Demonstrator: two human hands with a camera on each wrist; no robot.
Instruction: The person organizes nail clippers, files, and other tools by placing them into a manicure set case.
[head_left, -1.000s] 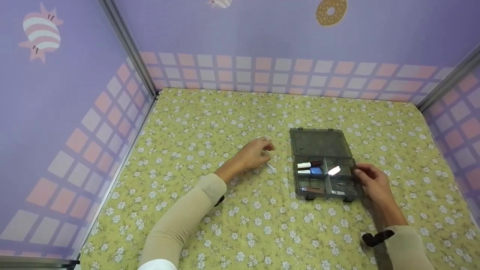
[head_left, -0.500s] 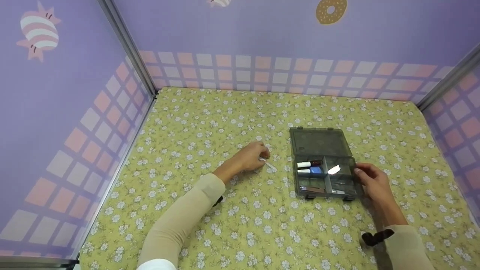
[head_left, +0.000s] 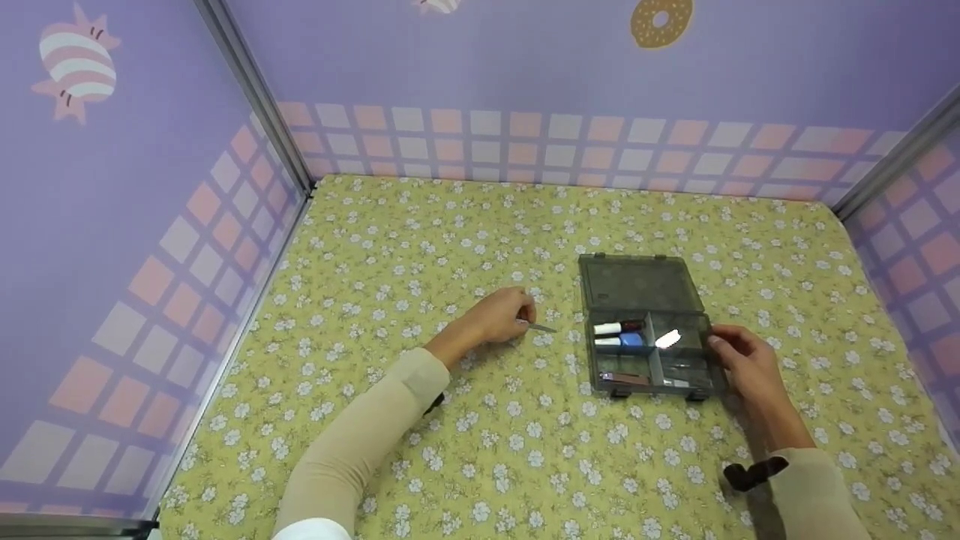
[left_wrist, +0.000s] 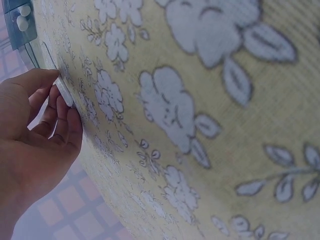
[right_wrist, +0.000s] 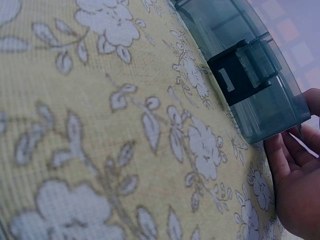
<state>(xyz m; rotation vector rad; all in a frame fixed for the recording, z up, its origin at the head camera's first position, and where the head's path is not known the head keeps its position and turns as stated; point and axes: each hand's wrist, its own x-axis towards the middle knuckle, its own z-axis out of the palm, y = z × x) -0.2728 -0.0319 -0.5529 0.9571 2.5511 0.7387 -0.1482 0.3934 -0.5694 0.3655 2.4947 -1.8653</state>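
My left hand [head_left: 501, 315] pinches a slim, flat tool [head_left: 543, 328], pale at the held end and grey towards its tip, which points right at the box. In the left wrist view its pale end [left_wrist: 64, 93] shows between thumb and fingers, close to the cloth; its exact kind is unclear. The grey see-through compartment box [head_left: 651, 390] lies with its lid [head_left: 641, 285] folded back. Against the right side of this box, my right hand [head_left: 752, 369] holds the edge between thumb and fingers. Inside lie a dark nail polish bottle [head_left: 634, 326], a blue one [head_left: 631, 340] and nail clippers [head_left: 625, 379].
A small pale item [head_left: 676, 383] lies in the box's front right compartment; glare hides part of the compartment behind. Yellow flowered cloth [head_left: 450, 465] covers the table. Purple panels [head_left: 480, 67] stand at the back and both sides.
The slim tool, at first lying on the cloth by my left fingers, is now pinched and its tip has swung up. My left hand drew back slightly leftward. Box and right hand stay put.
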